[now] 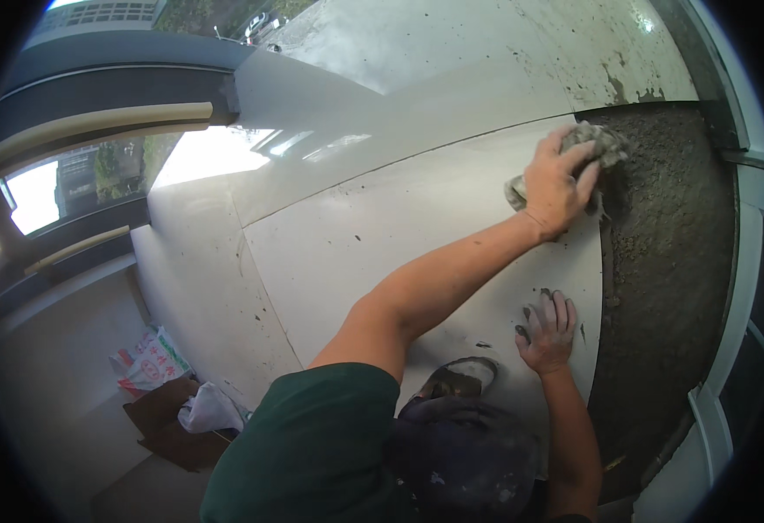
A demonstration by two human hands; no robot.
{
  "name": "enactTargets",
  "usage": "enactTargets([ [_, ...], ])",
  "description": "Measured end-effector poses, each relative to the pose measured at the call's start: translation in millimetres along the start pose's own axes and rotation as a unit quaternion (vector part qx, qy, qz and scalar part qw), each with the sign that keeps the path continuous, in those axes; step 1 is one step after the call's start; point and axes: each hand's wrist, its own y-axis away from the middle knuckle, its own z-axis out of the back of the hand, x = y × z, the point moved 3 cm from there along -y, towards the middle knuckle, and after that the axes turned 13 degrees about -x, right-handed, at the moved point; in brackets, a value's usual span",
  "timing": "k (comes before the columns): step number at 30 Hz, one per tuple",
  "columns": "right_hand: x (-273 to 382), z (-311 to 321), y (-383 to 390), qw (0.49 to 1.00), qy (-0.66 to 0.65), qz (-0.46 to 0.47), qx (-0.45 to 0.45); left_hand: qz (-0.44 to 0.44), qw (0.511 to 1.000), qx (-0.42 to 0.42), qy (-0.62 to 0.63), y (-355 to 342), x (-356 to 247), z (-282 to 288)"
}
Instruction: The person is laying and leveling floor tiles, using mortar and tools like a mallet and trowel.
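While the left hand (561, 179) curls around a crumpled, grey-stained rag (607, 145) at the frame's upper right, by the edge of a smooth, pale tile (399, 218), the right hand (551, 336) rests lower down, fingers slightly spread; coarse, grainy mortar (665, 253) lies alongside.

Rag (604, 144) partly covered by the left hand (561, 187); some fingertips are lost in its folds. Rag in turn hides part of the pale tile's (399, 227) edge. Palm of the right hand (549, 336) faces down, out of sight. Right forearm (574, 436) and green sleeve (304, 444) run off the lower edge. Dark trousers (460, 449) cover the heel end of the shoe (465, 379). Contents of the white bag (212, 408) hidden. Vehicle (256, 28) outside too small to make out.
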Motion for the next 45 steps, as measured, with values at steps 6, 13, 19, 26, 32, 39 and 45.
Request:
enactTargets([
  [6,-10,7,3,0.999,0.016,-0.02,-0.04,0.099,0.978,0.025,0.182,-18,-81,29],
  [13,-1,7,-7,1.0,-0.004,-0.018,-0.014,0.066,0.896,-0.278,-0.339,-208,145,235],
  [19,-8,17,-7,0.999,0.003,-0.047,0.001,-0.081,0.893,-0.14,-0.421,-213,93,4],
  [26,-7,17,-4,0.997,-0.022,-0.072,0.008,-0.212,0.962,0.167,0.029,-65,-82,-134],
  [32,-12,25,-3,0.996,-0.018,-0.088,-0.021,-0.147,0.982,-0.057,-0.101,-214,31,-43],
  [39,-18,25,-7,0.997,-0.038,-0.071,0.017,-0.054,0.919,-0.071,-0.384,-303,60,-160],
  [45,-13,12,0,0.995,-0.055,-0.083,0.027,-0.245,0.932,0.121,-0.239,-162,-33,-308],
])
